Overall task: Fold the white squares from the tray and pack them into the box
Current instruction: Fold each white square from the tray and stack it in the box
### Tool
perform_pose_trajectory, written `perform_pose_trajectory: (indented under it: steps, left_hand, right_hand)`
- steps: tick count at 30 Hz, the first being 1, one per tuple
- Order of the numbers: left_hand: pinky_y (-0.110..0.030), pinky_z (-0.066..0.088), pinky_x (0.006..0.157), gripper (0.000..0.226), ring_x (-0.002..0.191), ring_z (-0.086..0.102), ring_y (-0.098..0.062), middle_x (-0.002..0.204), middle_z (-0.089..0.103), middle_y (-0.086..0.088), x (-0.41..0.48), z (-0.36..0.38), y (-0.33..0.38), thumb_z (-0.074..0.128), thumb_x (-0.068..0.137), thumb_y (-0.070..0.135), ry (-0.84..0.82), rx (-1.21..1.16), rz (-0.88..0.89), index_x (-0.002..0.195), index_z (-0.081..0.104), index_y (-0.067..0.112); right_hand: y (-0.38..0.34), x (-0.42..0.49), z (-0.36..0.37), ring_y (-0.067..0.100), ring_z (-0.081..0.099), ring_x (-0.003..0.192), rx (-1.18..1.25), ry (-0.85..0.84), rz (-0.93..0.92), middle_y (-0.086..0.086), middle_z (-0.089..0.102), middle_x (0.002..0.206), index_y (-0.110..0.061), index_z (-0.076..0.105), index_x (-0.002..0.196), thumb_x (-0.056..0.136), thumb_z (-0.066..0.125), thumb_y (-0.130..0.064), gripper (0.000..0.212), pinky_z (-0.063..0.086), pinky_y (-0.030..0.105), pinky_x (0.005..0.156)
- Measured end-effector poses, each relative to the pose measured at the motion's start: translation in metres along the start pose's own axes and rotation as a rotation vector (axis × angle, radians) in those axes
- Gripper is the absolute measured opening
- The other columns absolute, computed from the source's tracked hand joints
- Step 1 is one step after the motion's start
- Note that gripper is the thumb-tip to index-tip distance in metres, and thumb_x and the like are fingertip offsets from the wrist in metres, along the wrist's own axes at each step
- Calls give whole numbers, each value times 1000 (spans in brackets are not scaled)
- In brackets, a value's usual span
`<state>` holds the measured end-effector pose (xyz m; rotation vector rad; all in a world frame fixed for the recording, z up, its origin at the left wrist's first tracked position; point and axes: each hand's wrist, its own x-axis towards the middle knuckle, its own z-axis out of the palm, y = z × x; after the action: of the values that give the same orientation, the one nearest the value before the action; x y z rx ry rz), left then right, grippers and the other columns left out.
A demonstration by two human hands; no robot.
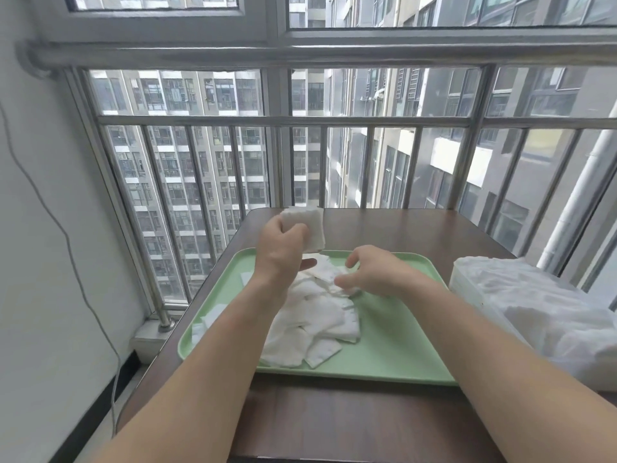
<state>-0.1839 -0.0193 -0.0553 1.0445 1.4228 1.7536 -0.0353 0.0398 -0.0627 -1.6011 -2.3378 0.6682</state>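
White squares [314, 324], location? — Inspector.

Operator: Most lie in a loose, overlapping heap at the middle of the green tray [394, 359]. A few singles lie apart near the tray's left rim. The tray rests on the brown desk [360, 426].

Inspector: State of the hands?

Operator: Left hand [283, 250]: raised over the tray's far edge, fingers and thumb curled round a folded stack [305, 227] of squares, held clear of the heap. Right hand [374, 272]: palm down over the far end of the heap, fingers curled, thumb and fingertips touching the top squares. Whether it pinches one, I cannot tell; the fingertips are blurred.

Inspector: And the box?

Operator: The box [467, 284], pale and translucent, stands on the desk just beside the tray's right rim. A crumpled clear plastic bag [554, 315] lies over and beside it. Its contents cannot be made out. Behind the desk stands a steel railing [300, 121].
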Motion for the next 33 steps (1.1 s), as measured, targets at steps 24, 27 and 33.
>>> perform_pose_trajectory:
  steps: [24, 27, 33]
  left_hand:
    - [-37, 63, 63, 29, 91, 70, -31, 101, 61, -8, -2, 5, -7, 50, 88, 1, -18, 71, -43, 113, 61, 11]
    - [-38, 64, 69, 26, 95, 71, -29, 107, 65, -9, -3, 3, -10, 55, 89, 1, -46, 65, -58, 111, 60, 14]
    - [-25, 58, 66, 31, 94, 73, -22, 105, 73, -7, -4, 5, -13, 74, 86, 11, -126, 91, -20, 115, 64, 12]
  right_hand:
    - [25, -7, -10, 16, 59, 81, 657, 190, -56, 5, 62, 103, -14, 56, 116, 80, 73, -4, 41, 44, 24, 58]
    - [23, -9, -12, 20, 57, 80, 770, 265, -108, 7, 65, 93, -9, 67, 103, 84, 64, -1, 21, 46, 28, 65]
    - [19, -17, -17, 20, 66, 86, 1088, 81, -265, 6, 74, 98, -8, 70, 114, 86, 74, -9, 28, 51, 30, 72]
